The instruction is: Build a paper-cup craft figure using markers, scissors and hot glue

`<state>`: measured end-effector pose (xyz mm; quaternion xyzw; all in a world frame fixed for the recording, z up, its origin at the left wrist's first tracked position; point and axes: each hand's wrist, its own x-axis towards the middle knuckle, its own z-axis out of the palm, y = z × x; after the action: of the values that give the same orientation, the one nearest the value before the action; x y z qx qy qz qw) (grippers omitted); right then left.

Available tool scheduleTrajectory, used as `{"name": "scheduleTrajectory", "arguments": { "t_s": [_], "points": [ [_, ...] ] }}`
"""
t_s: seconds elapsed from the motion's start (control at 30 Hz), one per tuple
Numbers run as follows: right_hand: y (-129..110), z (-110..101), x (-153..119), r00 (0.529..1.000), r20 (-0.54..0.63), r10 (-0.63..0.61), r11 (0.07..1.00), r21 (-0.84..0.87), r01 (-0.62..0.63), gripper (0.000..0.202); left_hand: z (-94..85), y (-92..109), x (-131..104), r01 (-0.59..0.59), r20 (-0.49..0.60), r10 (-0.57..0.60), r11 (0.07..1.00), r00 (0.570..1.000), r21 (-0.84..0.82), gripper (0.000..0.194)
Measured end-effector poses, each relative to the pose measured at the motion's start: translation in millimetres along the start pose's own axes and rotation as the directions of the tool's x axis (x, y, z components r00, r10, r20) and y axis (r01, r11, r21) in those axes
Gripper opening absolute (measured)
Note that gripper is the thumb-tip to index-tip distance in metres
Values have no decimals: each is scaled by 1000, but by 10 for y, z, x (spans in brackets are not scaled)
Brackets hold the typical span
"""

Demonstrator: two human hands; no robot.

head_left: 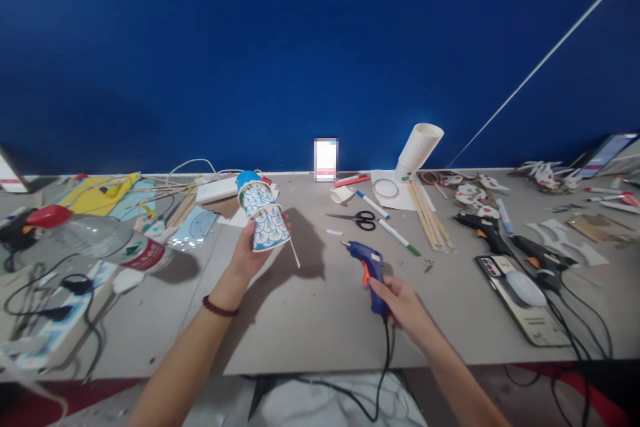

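My left hand [246,250] is closed around a paper-cup figure [270,227], raised over the table and tilted. It is made of patterned cups joined together, with blue scale-like drawing and a solid blue top. A thin white stick [295,253] hangs from its lower right side. In my right hand [400,300] is a blue hot glue gun [367,267] with an orange trigger, its nozzle pointing up and left toward the table middle. The nozzle is apart from the cups. Black-handled scissors [364,219] lie beyond the glue gun.
A leaning stack of white paper cups [420,150] stands by the wall, near wooden sticks [431,217] and markers [399,237]. At right are other glue guns [543,263] with cables and a phone [525,313]. At left lie a plastic bottle [110,240] and a power strip [75,320].
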<state>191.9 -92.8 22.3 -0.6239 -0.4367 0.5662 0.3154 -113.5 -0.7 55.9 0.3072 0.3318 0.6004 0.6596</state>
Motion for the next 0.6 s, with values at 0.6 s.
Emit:
{"name": "scheduleTrajectory", "arguments": {
  "t_s": [0.6],
  "points": [
    [-1138, 66, 136, 890, 117, -442, 860, 337, 383, 34, 126, -240, -77, 162, 80, -156, 984, 985, -76, 49]
  ]
}}
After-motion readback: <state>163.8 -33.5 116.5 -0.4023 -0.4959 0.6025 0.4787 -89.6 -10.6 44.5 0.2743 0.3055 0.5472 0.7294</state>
